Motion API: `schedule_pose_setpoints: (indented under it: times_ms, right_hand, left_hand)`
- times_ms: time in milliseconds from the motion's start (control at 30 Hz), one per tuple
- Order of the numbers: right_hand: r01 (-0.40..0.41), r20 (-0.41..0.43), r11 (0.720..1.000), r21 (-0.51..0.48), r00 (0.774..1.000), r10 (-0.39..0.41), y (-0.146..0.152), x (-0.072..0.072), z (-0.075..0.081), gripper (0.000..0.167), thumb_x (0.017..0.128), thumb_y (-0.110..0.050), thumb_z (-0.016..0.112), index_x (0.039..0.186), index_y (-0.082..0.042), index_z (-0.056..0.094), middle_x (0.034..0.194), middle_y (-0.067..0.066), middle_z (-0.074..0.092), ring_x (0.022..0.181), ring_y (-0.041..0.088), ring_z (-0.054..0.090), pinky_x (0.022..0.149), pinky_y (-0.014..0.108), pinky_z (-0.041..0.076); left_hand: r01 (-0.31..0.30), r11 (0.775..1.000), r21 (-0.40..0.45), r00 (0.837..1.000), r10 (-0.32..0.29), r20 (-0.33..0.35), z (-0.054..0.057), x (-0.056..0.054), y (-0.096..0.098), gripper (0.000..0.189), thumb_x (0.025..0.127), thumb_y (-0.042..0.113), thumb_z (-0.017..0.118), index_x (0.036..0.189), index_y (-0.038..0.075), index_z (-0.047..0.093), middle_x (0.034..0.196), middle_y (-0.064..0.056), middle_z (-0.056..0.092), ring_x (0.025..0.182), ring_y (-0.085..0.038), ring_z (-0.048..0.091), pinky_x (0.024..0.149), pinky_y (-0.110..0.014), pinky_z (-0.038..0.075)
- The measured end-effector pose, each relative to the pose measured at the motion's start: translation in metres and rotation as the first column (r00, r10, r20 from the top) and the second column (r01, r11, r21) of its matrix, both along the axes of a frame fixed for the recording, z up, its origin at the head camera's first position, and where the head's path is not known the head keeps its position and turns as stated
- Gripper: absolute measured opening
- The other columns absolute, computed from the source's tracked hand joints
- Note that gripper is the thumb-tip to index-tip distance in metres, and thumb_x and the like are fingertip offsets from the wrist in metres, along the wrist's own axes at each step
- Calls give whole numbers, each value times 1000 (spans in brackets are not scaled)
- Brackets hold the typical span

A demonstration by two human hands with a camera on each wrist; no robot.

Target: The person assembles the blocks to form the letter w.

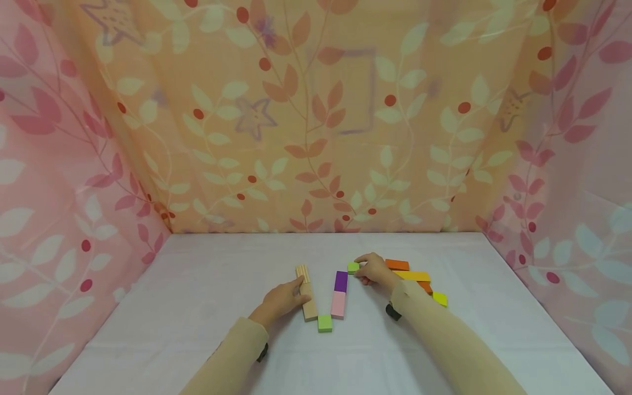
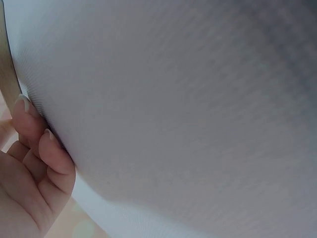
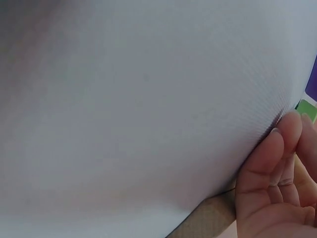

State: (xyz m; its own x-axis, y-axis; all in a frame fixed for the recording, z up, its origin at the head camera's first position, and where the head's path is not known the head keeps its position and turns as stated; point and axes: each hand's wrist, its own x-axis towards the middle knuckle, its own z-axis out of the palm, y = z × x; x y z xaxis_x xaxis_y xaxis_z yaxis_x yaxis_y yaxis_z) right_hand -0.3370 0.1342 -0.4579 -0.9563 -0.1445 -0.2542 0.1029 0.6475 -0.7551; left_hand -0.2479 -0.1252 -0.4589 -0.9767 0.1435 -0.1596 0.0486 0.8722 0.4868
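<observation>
My left hand [image 1: 283, 298] holds a plain wooden block [image 1: 309, 308], thumb on one side and index finger near its upper end. A striped light wooden piece [image 1: 302, 271] continues the block away from me. In the left wrist view the fingers are curled beside a strip of wood [image 2: 6, 64]. My right hand [image 1: 376, 269] pinches a small green block [image 1: 353, 268] between index finger and thumb; a green corner [image 3: 307, 109] appears by the fingertips in the right wrist view. Between the hands, a purple block [image 1: 340, 281] meets a pink block [image 1: 338, 305] end to end.
Another green block [image 1: 325, 323] lies at the near ends of the wooden and pink blocks. Beyond the right wrist lie an orange block [image 1: 397, 265], a yellow-orange bar [image 1: 416, 276], another orange block [image 1: 425, 287] and a yellow block [image 1: 440, 299]. Patterned curtains [image 1: 316, 137] surround the white table [image 1: 207, 274].
</observation>
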Motion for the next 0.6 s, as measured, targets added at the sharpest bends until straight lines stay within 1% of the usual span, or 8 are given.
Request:
schedule_pose_setpoints:
  times_ms: [100, 400, 500, 600]
  right_hand:
    - [-12, -21, 1000, 10, 1000, 13, 0, 1, 0, 47, 87, -3, 72, 130, 3, 58, 62, 5, 58, 47, 11, 50, 47, 21, 46]
    - [-18, -31, 1000, 3, 999, 18, -2, 6, 2, 46, 85, -1, 72, 129, 4, 59, 68, 6, 58, 50, 10, 49, 50, 21, 47]
    - [-11, -30, 1000, -3, 999, 11, -2, 7, 2, 47, 85, -1, 72, 130, 4, 58, 68, 6, 58, 51, 10, 49, 51, 21, 48]
    - [-20, -40, 1000, 5, 999, 20, -1, 7, 2, 51, 85, 0, 73, 133, 4, 56, 67, 5, 57, 51, 10, 49, 52, 21, 48]
  left_hand:
    - [-1, 1000, -5, 1000, 1, 2, 0, -1, 0, 67, 91, 44, 65, 147, 12, 44, 139, -20, 52, 128, -41, 47, 102, -56, 37]
    - [0, 1000, -13, 1000, 0, 13, 0, 0, 2, 67, 92, 43, 64, 147, 11, 43, 139, -21, 51, 128, -42, 46, 102, -56, 37]
    - [7, 1000, -26, 1000, -7, 4, 2, 2, 2, 67, 93, 42, 64, 147, 9, 42, 138, -22, 52, 126, -42, 48, 101, -56, 38]
    - [13, 999, -35, 1000, -13, -3, 3, 3, 3, 68, 93, 41, 63, 147, 5, 41, 137, -23, 52, 126, -43, 48, 101, -55, 38]
